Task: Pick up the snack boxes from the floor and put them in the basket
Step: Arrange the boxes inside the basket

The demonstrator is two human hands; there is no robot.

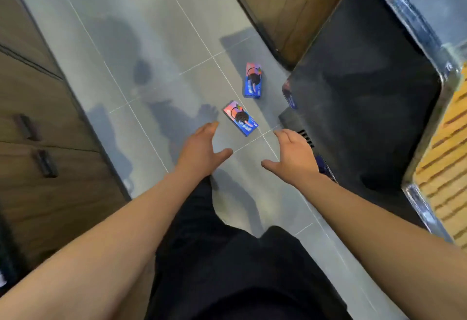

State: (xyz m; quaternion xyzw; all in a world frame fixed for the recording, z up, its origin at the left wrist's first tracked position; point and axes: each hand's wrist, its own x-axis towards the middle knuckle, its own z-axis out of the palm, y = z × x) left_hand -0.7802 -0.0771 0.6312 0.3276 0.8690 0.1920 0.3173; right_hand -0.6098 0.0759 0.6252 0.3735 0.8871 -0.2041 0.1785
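No legible text anywhere; white lettering on both blue snack boxes [241,118] perhaps a brand, too blurred.

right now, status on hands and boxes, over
Left hand and right hand open, empty. Near box and far box on floor. Nothing between hands and near box.

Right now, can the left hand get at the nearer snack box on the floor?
Probably yes. The left hand is open and empty, just short of the nearer snack box, with only bare floor tile between them. The right hand is off to the side, not blocking.
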